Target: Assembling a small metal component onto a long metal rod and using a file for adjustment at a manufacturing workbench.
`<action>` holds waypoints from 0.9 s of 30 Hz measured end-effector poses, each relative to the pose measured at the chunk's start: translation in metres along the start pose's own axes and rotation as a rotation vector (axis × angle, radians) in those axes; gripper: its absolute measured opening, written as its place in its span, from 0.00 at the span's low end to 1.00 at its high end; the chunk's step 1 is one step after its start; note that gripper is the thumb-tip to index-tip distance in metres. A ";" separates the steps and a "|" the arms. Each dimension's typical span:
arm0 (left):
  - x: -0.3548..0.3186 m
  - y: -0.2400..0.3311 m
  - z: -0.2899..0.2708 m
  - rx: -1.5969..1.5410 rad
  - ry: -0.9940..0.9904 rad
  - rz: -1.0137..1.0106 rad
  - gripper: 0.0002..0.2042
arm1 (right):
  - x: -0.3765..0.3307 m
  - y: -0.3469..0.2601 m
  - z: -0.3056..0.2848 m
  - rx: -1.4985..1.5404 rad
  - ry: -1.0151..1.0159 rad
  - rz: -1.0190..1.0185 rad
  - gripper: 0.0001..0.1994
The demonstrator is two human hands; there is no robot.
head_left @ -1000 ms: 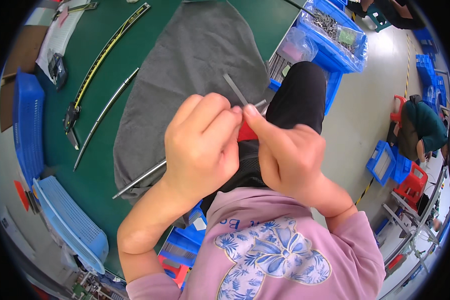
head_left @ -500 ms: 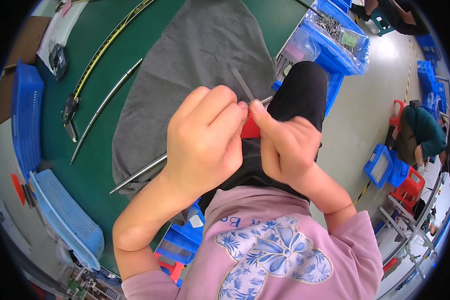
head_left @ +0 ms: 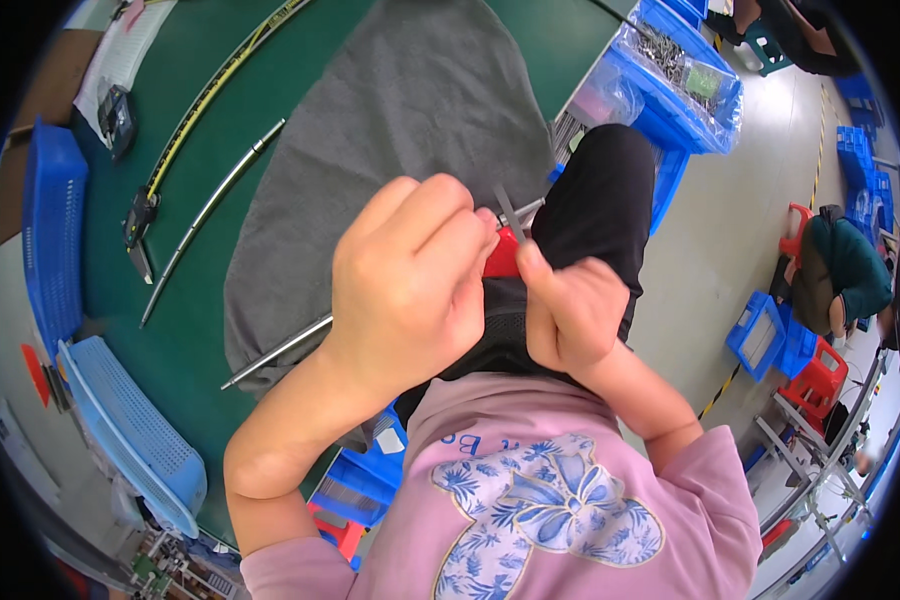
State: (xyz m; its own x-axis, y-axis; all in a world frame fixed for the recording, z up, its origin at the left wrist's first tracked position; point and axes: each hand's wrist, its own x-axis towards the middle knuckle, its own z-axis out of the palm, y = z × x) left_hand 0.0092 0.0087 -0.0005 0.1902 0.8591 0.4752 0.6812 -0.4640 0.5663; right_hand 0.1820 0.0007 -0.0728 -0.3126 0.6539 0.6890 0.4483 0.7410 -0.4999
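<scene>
My left hand (head_left: 405, 285) is closed round a slender metal rod (head_left: 280, 353). Its tapered end sticks out past my wrist at the lower left, and its other end shows beyond my fingertips toward the right knee. Between thumb and fingers my right hand (head_left: 578, 312) pinches a thin, flat grey metal strip (head_left: 510, 213), file-like in shape. The strip crosses the rod's right end; whether they touch I cannot tell. Under my left hand a grey cloth (head_left: 400, 110) covers part of the table and my lap.
On the green table (head_left: 235, 70) lie a second metal rod (head_left: 210, 205) and a caliper (head_left: 142, 220). Blue baskets (head_left: 55, 230) line the left edge. A blue bin of metal parts (head_left: 670, 75) stands at upper right. Another person (head_left: 845, 265) bends over farther right.
My right hand has drawn back down and slightly right from my left fingertips, bringing the flat strip along. The left hand and its rod stay almost still.
</scene>
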 end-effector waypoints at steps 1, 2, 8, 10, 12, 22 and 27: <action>-0.001 0.002 -0.001 0.009 0.016 0.009 0.09 | 0.010 -0.001 0.000 -0.001 -0.018 -0.018 0.25; -0.001 0.001 -0.001 0.008 0.012 0.011 0.09 | 0.022 -0.001 0.002 -0.015 -0.028 -0.025 0.25; 0.000 0.001 0.001 0.011 0.010 0.009 0.10 | -0.014 0.000 -0.002 -0.002 -0.029 0.004 0.25; -0.004 0.001 0.000 0.014 0.012 0.010 0.10 | 0.011 0.001 0.004 0.007 -0.013 -0.035 0.25; -0.002 0.000 -0.001 0.021 0.023 0.024 0.10 | 0.013 0.000 0.008 0.013 0.014 -0.017 0.26; -0.003 -0.001 -0.001 0.031 0.012 0.030 0.07 | 0.018 -0.016 -0.012 -0.015 -0.094 0.076 0.27; 0.000 0.000 0.000 0.032 0.017 0.035 0.10 | 0.029 -0.016 -0.017 -0.018 -0.118 0.078 0.27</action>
State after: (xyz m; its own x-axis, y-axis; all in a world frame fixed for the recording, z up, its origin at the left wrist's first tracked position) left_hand 0.0089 0.0084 -0.0006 0.2028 0.8384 0.5059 0.6966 -0.4866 0.5272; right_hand 0.1804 0.0055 -0.0355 -0.3724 0.7235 0.5812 0.4895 0.6852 -0.5393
